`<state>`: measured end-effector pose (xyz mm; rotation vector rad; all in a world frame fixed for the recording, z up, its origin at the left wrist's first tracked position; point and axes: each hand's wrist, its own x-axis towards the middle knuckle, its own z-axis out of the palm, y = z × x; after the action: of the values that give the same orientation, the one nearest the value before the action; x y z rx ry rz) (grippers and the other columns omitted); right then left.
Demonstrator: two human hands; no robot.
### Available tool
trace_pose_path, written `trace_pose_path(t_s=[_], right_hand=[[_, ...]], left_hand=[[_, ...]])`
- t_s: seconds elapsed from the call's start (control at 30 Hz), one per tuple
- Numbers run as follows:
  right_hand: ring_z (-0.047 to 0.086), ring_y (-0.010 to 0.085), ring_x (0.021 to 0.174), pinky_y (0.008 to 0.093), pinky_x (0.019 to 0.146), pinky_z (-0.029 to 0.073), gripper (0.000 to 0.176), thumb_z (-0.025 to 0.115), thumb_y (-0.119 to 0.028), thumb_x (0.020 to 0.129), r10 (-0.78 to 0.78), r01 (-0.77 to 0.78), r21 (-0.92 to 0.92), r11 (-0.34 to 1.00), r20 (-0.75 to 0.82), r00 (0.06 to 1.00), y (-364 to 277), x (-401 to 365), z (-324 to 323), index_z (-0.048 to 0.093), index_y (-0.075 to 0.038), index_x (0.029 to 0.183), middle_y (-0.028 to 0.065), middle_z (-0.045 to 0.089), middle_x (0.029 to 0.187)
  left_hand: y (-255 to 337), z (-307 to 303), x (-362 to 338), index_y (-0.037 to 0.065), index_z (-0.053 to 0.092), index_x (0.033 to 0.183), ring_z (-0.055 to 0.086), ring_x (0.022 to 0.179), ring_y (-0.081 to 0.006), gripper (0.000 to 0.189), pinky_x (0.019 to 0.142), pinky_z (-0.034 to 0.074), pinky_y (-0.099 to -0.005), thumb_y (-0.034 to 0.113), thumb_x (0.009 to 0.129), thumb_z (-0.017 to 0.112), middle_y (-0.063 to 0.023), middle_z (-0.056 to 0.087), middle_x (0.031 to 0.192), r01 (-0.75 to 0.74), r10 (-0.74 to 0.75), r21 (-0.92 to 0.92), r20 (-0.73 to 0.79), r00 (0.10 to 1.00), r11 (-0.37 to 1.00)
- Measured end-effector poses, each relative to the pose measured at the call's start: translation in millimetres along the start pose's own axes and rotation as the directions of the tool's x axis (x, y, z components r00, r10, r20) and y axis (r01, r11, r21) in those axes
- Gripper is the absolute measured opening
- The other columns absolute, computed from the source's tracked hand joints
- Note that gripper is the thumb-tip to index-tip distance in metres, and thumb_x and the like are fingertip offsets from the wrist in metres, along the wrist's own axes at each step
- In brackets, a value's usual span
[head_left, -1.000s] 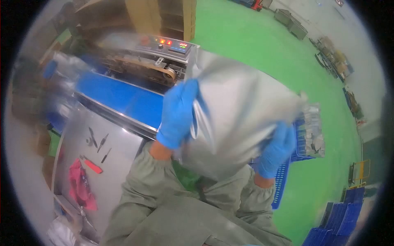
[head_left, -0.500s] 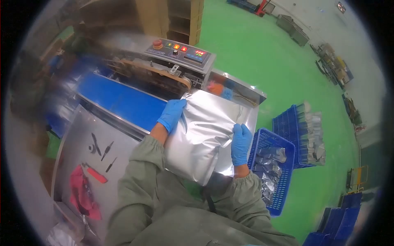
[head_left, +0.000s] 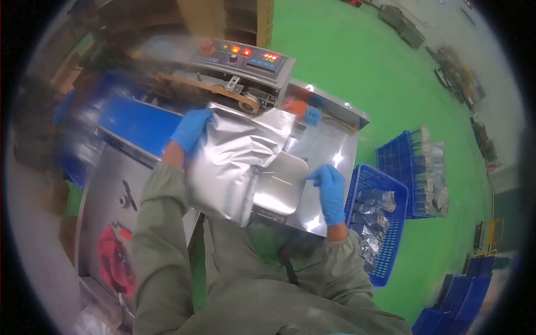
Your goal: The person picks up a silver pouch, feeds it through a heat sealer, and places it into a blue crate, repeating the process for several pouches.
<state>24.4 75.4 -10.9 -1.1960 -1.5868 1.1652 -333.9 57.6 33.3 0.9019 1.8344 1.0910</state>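
Observation:
My gloved left hand (head_left: 190, 132) is closed on the upper left edge of a silver foil bag (head_left: 231, 167), which hangs tilted in front of the sealing machine (head_left: 240, 64). The bag's lower right side overlaps a rounded square metal plate (head_left: 282, 192) on the steel table (head_left: 321, 148). Just right of that plate is my gloved right hand (head_left: 329, 192), off the bag, its fingers loosely bent and a fingertip pointing left at the plate's edge. Nothing shows in it.
A blue conveyor belt (head_left: 137, 123) runs along the machine. To the right stand a blue basket (head_left: 385, 268) of foil packs and a blue crate (head_left: 393, 162) with more packs. A side tray (head_left: 145, 195) at left holds tools and a red cloth (head_left: 114, 259).
The foil bag has moved left and up with my left hand, uncovering the metal plate. My right hand has let go of the bag and stayed at the right.

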Motion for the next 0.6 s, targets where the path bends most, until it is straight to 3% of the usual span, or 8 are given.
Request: trace_pose_path(t_s=[0.17,0.2,0.3,0.33,0.37,0.47,0.57,0.6], right_hand=[[0.049,0.0083,0.061,0.0233,0.056,0.040,0.030,0.044,-0.017,0.090,0.069,-0.112,-0.175,0.978,-0.234,0.970,80.4,-46.9,-112.8,0.063,-0.003,0.072,0.0026,0.059,0.070],[0.050,0.0075,0.061,0.0227,0.055,0.039,0.030,0.045,-0.018,0.090,0.179,-0.195,-0.014,0.981,-0.339,0.924,84.2,-62.1,-130.3,0.063,-0.003,0.071,0.0027,0.059,0.069],[0.051,0.0084,0.063,0.0252,0.056,0.040,0.026,0.048,-0.019,0.088,0.285,-0.349,-0.037,0.936,-0.501,0.817,155.5,-104.7,-204.9,0.063,-0.002,0.074,0.0030,0.059,0.070],[0.052,0.0090,0.064,0.0257,0.057,0.041,0.025,0.049,-0.019,0.087,0.227,-0.380,-0.187,0.906,-0.542,0.809,211.0,-122.3,-234.0,0.063,-0.002,0.076,0.0031,0.059,0.070],[0.052,0.0096,0.065,0.0261,0.058,0.041,0.023,0.050,-0.019,0.086,0.180,-0.398,-0.300,0.867,-0.556,0.811,232.5,-134.3,-249.0,0.062,-0.001,0.080,0.0036,0.059,0.072],[0.053,0.0117,0.069,0.0272,0.064,0.043,0.024,0.051,-0.018,0.085,0.189,-0.459,-0.344,0.819,-0.594,0.782,293.4,-144.0,-284.6,0.059,0.001,0.098,0.0063,0.059,0.081],[0.056,0.0179,0.073,0.0326,0.070,0.048,0.040,0.052,-0.017,0.084,0.289,-0.576,-0.365,0.731,-0.598,0.747,331.8,-104.8,-310.5,0.049,0.000,0.120,0.0118,0.058,0.094],[0.056,0.0202,0.074,0.0353,0.071,0.048,0.049,0.054,-0.018,0.083,0.177,-0.549,-0.478,0.686,-0.623,0.762,350.0,-89.0,-317.9,0.043,-0.001,0.127,0.0129,0.058,0.096]], left_hand=[[-20.8,-27.5,-19.8,-0.002,0.045,0.128,0.055,0.107,-0.0272,0.054,0.092,0.041,-0.0350,0.036,0.090,0.050,-0.0185,0.058,0.115,-0.231,0.378,0.525,-0.191,0.906,0.819],[-10.5,-27.7,-40.8,-0.002,0.040,0.133,0.051,0.113,-0.0288,0.054,0.097,0.037,-0.0358,0.031,0.091,0.050,-0.0196,0.053,0.123,-0.217,0.359,0.560,-0.154,0.921,0.799],[-37.6,-27.3,-84.5,-0.003,0.037,0.135,0.043,0.124,-0.0311,0.048,0.104,0.031,-0.0360,0.018,0.093,0.048,-0.0215,0.043,0.136,-0.311,0.528,0.738,-0.071,0.846,0.599],[-15.7,-10.3,-114.8,-0.003,0.038,0.135,0.040,0.127,-0.0312,0.046,0.107,0.029,-0.0350,0.017,0.094,0.046,-0.0213,0.040,0.138,-0.210,0.417,0.739,-0.106,0.903,0.641],[-34.9,-12.0,-121.5,0.000,0.037,0.137,0.034,0.131,-0.0342,0.049,0.108,0.027,-0.0418,0.024,0.095,0.047,-0.0191,0.037,0.141,-0.167,0.551,0.909,-0.079,0.831,0.382],[-76.3,-26.5,-154.7,0.006,0.027,0.143,0.022,0.135,-0.0415,0.060,0.110,0.019,-0.0519,0.042,0.096,0.037,-0.0129,0.025,0.149,-0.499,0.532,0.627,0.155,0.832,0.598],[-150.5,-31.1,-167.1,0.002,0.019,0.144,0.026,0.135,-0.0295,0.057,0.112,0.019,-0.0388,0.034,0.099,0.031,-0.0134,0.022,0.150,-0.063,0.331,0.424,-0.595,0.733,0.903],[-177.4,-41.8,-174.2,0.001,0.021,0.144,0.026,0.135,-0.0291,0.056,0.112,0.019,-0.0377,0.032,0.099,0.033,-0.0145,0.021,0.150,0.017,0.312,0.455,-0.638,0.704,0.890]])
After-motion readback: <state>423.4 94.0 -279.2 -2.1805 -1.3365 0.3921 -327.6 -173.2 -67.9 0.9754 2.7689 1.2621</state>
